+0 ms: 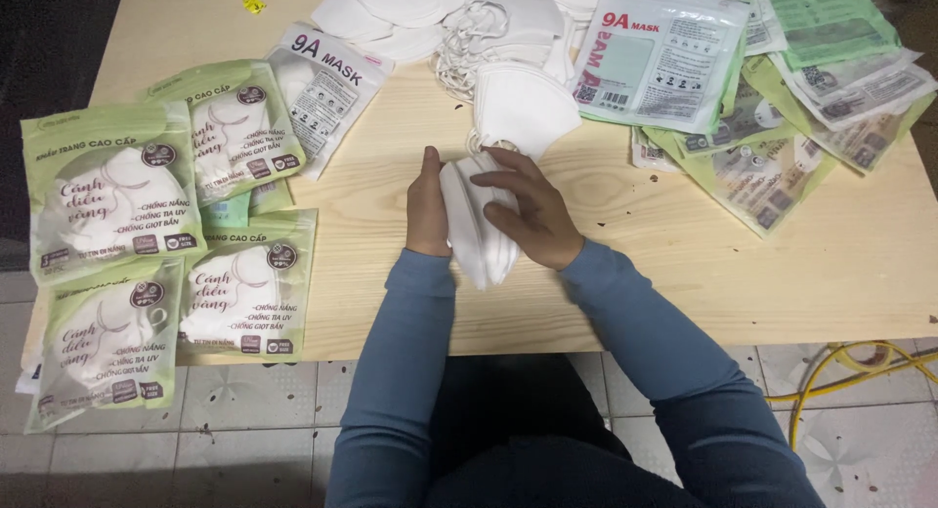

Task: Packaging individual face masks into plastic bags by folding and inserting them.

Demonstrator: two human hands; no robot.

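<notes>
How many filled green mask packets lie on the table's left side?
4 filled green packets: far-left upper, upper right of it, lower left overhanging the table edge, lower right. A partly covered one may lie between them.

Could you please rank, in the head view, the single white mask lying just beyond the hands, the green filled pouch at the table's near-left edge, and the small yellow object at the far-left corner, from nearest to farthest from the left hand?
From the left hand:
1. Single white mask, just beyond the hands, slightly right.
2. Green filled pouch, near-left.
3. Yellow object, far-left corner.
</notes>
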